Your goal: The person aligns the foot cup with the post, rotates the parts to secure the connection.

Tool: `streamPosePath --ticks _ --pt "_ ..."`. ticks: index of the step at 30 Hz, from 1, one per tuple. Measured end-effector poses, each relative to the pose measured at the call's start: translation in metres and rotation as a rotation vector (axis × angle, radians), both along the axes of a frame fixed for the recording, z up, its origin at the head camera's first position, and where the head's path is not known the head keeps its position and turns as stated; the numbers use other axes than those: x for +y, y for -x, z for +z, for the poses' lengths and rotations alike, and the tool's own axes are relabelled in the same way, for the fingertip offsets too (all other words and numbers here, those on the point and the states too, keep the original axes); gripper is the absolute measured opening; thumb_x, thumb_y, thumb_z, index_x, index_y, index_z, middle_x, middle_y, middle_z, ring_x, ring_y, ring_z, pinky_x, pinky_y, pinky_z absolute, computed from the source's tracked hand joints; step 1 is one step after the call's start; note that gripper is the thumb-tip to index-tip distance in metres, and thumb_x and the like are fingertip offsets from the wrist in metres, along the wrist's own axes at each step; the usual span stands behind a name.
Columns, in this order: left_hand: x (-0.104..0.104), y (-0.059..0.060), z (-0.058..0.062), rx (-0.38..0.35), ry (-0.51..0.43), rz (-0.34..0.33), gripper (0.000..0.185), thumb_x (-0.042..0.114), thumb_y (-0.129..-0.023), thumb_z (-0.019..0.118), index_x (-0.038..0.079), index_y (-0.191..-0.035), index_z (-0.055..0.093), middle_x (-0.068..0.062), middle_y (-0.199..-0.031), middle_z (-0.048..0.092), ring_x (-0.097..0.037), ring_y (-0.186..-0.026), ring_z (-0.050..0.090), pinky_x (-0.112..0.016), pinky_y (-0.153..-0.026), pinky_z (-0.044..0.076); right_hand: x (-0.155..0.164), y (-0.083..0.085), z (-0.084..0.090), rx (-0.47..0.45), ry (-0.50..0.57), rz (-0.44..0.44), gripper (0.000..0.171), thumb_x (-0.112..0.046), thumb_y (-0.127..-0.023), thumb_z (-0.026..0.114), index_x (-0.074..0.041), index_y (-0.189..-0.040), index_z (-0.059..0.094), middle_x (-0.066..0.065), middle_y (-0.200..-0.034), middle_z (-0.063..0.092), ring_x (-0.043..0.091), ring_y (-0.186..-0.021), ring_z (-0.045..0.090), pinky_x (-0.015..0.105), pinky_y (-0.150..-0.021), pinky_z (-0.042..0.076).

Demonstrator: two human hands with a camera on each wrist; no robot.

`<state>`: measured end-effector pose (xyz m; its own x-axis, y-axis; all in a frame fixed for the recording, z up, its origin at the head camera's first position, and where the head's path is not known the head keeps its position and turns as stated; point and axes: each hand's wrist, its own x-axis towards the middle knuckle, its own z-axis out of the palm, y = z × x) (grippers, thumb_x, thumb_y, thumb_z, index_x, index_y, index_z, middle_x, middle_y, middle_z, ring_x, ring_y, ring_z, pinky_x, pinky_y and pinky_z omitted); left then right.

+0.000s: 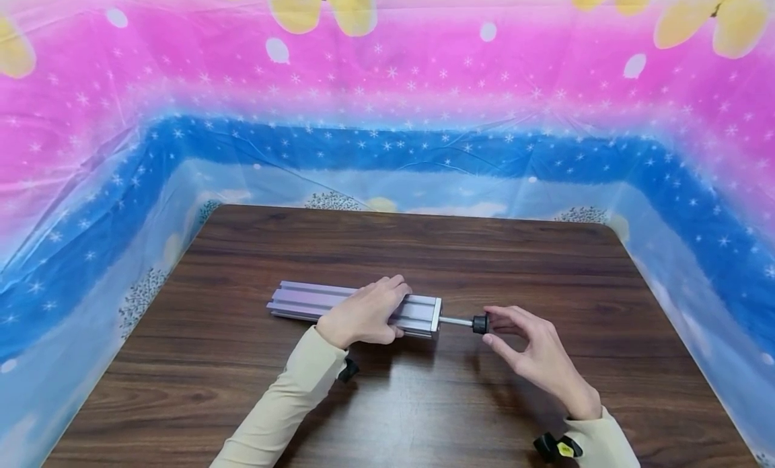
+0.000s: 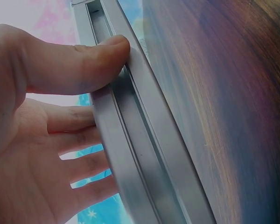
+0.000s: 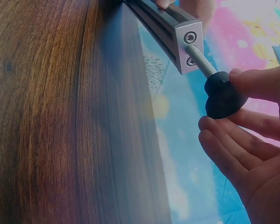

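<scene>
Matt aluminium profile [image 1: 351, 308]; black, seemingly plastic knob [image 1: 480, 323]; glossy wood-grain table [image 1: 424, 266].

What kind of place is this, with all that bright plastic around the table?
Probably a staged recording booth, not a home or workshop: a wooden table fenced by a colourful starry plastic sheet, bearing only an aluminium rail with a black-knobbed bolt.

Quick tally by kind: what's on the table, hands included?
Aluminium extrusion profile: 1
Threaded rod with black knob: 1
Hands: 2, left hand gripping the profile, right hand pinching the knob
Wooden table: 1
Total: 5
</scene>
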<state>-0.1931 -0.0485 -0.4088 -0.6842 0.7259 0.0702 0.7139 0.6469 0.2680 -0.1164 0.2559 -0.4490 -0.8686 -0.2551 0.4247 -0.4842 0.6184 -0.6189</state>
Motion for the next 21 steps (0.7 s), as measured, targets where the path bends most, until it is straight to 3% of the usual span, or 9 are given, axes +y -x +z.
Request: streamPosePath --ticks 11,17,21 --pt "-0.0011 -0.0004 0.0006 -0.015 0.003 0.009 0.053 0.017 -0.075 0.08 0.002 -0.122 0.061 -0.004 -0.108 0.057 -0.019 -0.097 0.055 -0.036 -0.084 0.05 -0.0017 0.001 0.0015 -0.055 -0.018 -0.025 0.035 -0.015 -0.092 0.075 -0.005 -0.125 0.069 -0.001 -0.105 0.073 0.005 -0.09 0.07 0.036 -0.077 0.06" --pt "-0.0017 -0.0006 0.0013 -0.014 0.009 0.014 0.053 0.016 -0.075 0.079 0.002 -0.123 0.061 -0.004 -0.109 0.057 -0.019 -0.096 0.055 -0.036 -0.085 0.05 -0.0031 0.0028 0.0014 -0.086 -0.022 -0.06 0.028 -0.021 -0.096 0.069 -0.003 -0.118 0.072 -0.002 -0.097 0.075 0.003 -0.083 0.07 0.025 -0.074 0.059" --pt "-0.002 -0.0005 0.0019 -0.011 0.003 0.011 0.052 0.016 -0.074 0.079 0.003 -0.121 0.061 -0.004 -0.108 0.056 -0.019 -0.096 0.055 -0.036 -0.085 0.05 -0.0047 0.004 0.002 -0.127 -0.003 -0.085 0.025 -0.025 -0.1 0.064 -0.005 -0.112 0.074 -0.002 -0.087 0.076 0.01 -0.076 0.073 0.022 -0.069 0.057"
